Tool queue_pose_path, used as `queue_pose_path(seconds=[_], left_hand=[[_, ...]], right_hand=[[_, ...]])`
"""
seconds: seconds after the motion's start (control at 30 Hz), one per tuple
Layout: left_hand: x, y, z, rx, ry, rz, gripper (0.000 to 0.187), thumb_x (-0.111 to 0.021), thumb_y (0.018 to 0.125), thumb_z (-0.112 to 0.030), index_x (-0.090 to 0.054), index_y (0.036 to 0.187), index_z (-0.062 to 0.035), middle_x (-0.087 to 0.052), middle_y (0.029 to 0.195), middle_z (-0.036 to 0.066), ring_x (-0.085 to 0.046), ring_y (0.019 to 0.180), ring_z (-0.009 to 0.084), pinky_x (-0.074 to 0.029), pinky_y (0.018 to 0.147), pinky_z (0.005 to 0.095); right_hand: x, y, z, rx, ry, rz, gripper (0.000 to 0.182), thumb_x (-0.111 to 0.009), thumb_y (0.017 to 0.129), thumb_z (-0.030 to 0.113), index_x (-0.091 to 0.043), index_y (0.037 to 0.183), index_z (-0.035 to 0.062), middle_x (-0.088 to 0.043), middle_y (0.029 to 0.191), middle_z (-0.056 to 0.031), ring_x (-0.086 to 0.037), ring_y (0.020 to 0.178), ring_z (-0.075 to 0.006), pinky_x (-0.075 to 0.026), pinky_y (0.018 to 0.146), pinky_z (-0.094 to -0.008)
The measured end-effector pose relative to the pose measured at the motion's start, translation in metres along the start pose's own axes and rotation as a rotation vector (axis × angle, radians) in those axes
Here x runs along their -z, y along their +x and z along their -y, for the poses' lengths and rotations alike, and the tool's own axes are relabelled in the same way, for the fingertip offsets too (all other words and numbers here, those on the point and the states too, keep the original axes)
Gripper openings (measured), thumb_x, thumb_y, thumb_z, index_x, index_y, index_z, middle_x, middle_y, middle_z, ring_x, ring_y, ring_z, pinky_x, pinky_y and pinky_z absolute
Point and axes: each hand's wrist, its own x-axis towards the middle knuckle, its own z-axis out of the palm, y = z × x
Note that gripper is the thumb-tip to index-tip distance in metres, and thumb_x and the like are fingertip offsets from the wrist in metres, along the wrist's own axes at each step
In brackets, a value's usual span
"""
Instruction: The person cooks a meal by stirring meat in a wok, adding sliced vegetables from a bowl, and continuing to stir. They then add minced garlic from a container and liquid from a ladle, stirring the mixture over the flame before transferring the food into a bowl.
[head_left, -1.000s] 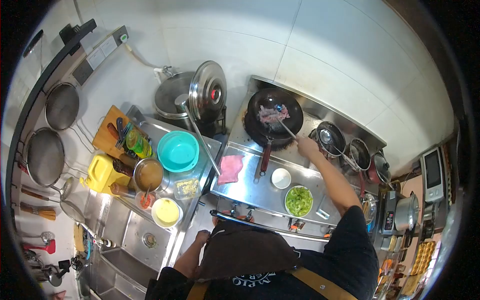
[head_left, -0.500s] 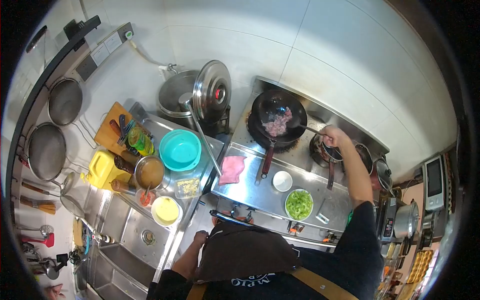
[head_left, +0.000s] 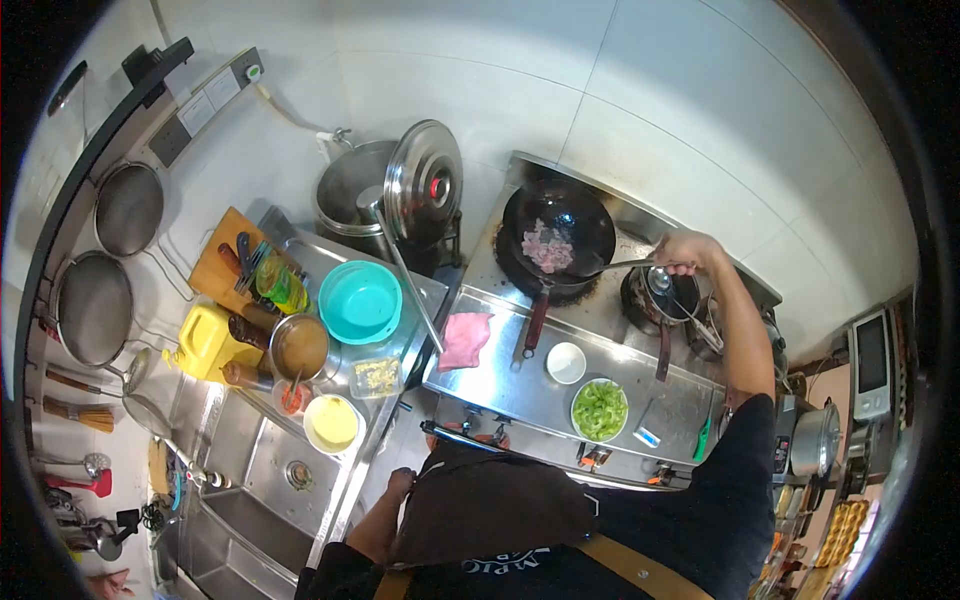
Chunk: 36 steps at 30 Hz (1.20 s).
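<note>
Glistening dark wok (head_left: pixel 582 212), pinkish meat pieces (head_left: pixel 547 247), slim utensil (head_left: pixel 628 264)

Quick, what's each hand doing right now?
Right hand: closed on the spatula, its end at the wok.
Left hand: can't tell.

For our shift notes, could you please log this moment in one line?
Right hand: grips long-handled utensil, end in wok | wok: pinkish pieces, on stove | left hand: near apron
</note>
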Motion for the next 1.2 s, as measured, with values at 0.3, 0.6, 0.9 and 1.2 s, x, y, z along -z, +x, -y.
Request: queue_pose_path(seconds=[0.3, 0.6, 0.9, 1.2], left_hand=[[0.004, 0.014, -0.021, -0.007, -0.145, -0.061, 0.025, -0.060, 0.086, -0.021, -0.069, 0.095, 0.0001, -0.069, 0.087, 0.017, -0.066, 0.076, 0.0249, -0.052, 0.071, 0.0368], [0.003, 0.015, 0.002, -0.014, 0.159, 0.007, 0.032, -0.057, 0.086, -0.030, -0.069, 0.089, -0.0006, -0.067, 0.097, 0.022, -0.064, 0.091, 0.0353, -0.050, 0.082, 0.0397], [0.005, 0.025, -0.003, -0.016, 0.163, 0.001, 0.029, -0.059, 0.085, -0.030, -0.069, 0.087, -0.0026, -0.068, 0.094, 0.020, -0.064, 0.090, 0.0340, -0.049, 0.081, 0.0417], [-0.015, 0.043, 0.013, -0.025, 0.134, -0.042, 0.035, -0.061, 0.084, -0.032, -0.070, 0.098, -0.0012, -0.069, 0.099, 0.020, -0.066, 0.093, 0.0323, -0.050, 0.083, 0.0392]], right_hand=[[-0.124, 0.097, -0.076, -0.027, 0.351, 0.014, 0.019, -0.056, 0.089, 0.019, -0.066, 0.089, 0.0035, -0.067, 0.072, -0.0088, -0.061, 0.053, -0.0174, -0.053, 0.047, -0.0308], [-0.189, 0.115, -0.048, 0.122, -0.027, -0.731, 0.022, -0.058, 0.088, 0.025, -0.068, 0.097, 0.0082, -0.068, 0.085, -0.0216, -0.067, 0.090, -0.0365, -0.051, 0.077, -0.0484], [-0.132, 0.024, -0.023, 0.184, -0.671, -0.689, 0.022, -0.057, 0.085, 0.017, -0.066, 0.105, 0.0117, -0.068, 0.094, -0.0167, -0.069, 0.085, -0.0337, -0.054, 0.072, -0.0457], [-0.171, 0.043, -0.001, 0.193, -0.610, -0.570, 0.021, -0.051, 0.089, 0.015, -0.063, 0.102, 0.0047, -0.068, 0.093, -0.0189, -0.068, 0.087, -0.0365, -0.055, 0.074, -0.0469]])
